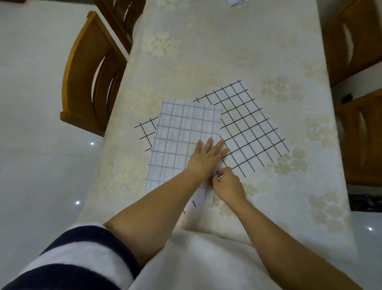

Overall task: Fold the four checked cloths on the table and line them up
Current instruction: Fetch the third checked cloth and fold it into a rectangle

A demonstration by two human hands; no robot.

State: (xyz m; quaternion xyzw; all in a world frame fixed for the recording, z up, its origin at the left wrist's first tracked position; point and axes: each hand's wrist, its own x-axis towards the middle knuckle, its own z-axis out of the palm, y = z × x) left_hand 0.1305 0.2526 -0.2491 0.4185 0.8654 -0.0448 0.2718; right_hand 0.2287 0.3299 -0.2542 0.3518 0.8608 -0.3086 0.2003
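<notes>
A white cloth with pale blue checks lies folded in the middle of the table, on top of a white cloth with black checks that sticks out to its right and left. My left hand rests flat on the blue-checked cloth's right edge, fingers spread. Just below it, my right hand pinches that cloth's near right edge where the black-checked cloth's corner lies. A corner of another pale cloth shows at the table's far end.
The table wears a cream cloth with a flower pattern. Wooden chairs stand at the left and right sides. A white and dark blue striped sleeve fills the lower left.
</notes>
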